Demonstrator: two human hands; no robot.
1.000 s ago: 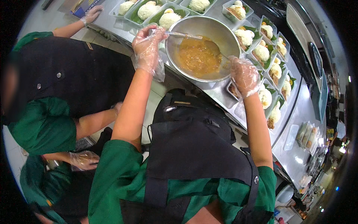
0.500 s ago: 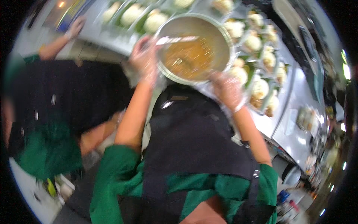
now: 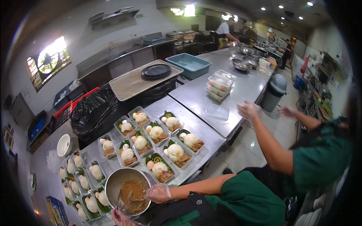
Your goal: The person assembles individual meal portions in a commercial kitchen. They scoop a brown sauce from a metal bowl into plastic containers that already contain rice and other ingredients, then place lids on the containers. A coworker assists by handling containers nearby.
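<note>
A round metal mixing bowl [image 3: 110, 185] stands low in the picture, holding brown, saucy meat stew [image 3: 132, 193]. My right hand [image 3: 158, 193], in a clear plastic glove, is closed on its right rim. My left hand [image 3: 123, 219], also gloved, is closed at the near rim, beside the handle of a metal spoon [image 3: 130, 196] that dips into the stew; the lower picture edge cuts this hand off. Beyond the bowl stand several clear tubs [image 3: 175, 151] with leaf, rice, egg and meat. Left of it are several tubs [image 3: 91, 204] with rice and egg, where I see no meat.
At right a co-worker in a green shirt [image 3: 315, 150] has both gloved hands raised. Stacked lidded tubs [image 3: 220, 86] stand on the farther steel table [image 3: 196, 101]. Beyond are a tan tray [image 3: 124, 84], a blue bin [image 3: 188, 64], black plastic bags [image 3: 94, 116] and a grey trash can [image 3: 275, 92].
The view has swung up and around, bringing the kitchen and the co-worker at right into sight. The bowl now appears lower and farther left, with both my hands still at its rim.
</note>
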